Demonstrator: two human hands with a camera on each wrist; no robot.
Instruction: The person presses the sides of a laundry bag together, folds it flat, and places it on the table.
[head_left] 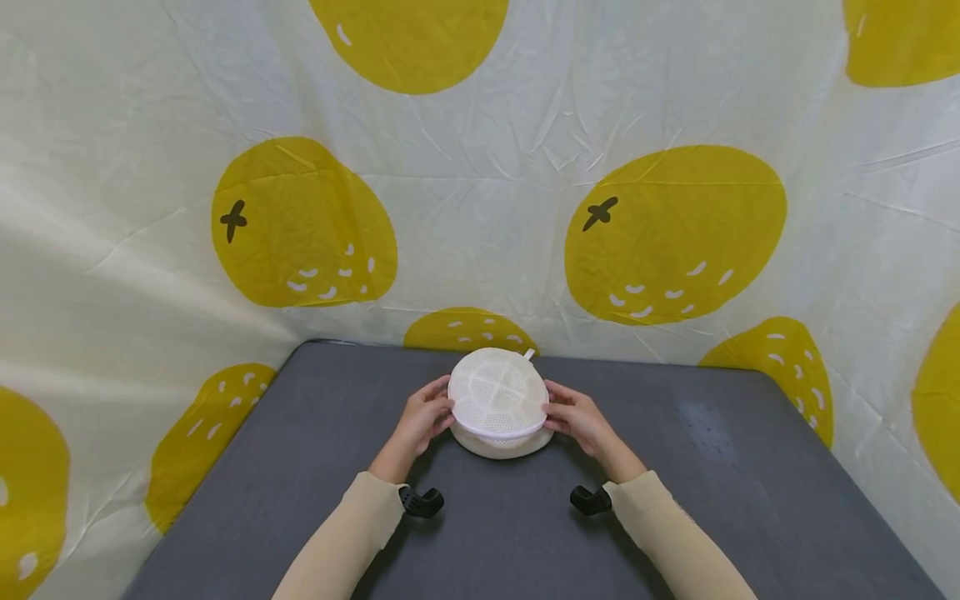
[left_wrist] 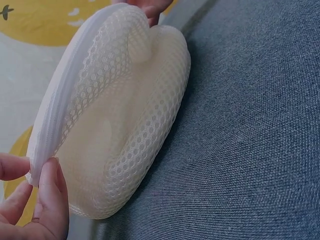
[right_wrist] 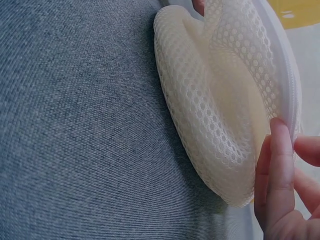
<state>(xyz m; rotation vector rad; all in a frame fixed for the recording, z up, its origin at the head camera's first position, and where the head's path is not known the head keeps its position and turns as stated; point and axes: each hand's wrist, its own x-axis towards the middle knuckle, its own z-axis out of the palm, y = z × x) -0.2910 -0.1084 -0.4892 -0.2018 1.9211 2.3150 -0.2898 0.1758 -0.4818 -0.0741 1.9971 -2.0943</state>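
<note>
A round white mesh laundry bag (head_left: 498,392) stands squashed on the dark table, its zipped rim tilted up toward the head camera. At the rim's left side, the left hand (head_left: 422,417) pinches the edge between thumb and fingers. Opposite it, the right hand (head_left: 581,419) pinches the right edge. Close up in the left wrist view, the zipper band (left_wrist: 55,100) lies between thumb and fingertip. The mesh side wall (right_wrist: 200,100) sags and folds below the rim in the right wrist view, its lower part resting on the table.
The grey fabric-covered table (head_left: 495,533) runs under both arms. Behind and beside it hangs a pale curtain (head_left: 480,225) printed with yellow fruit. A small loop tag (head_left: 529,354) sticks up at the bag's far edge. Black wrist devices (head_left: 422,502) sit at both cuffs.
</note>
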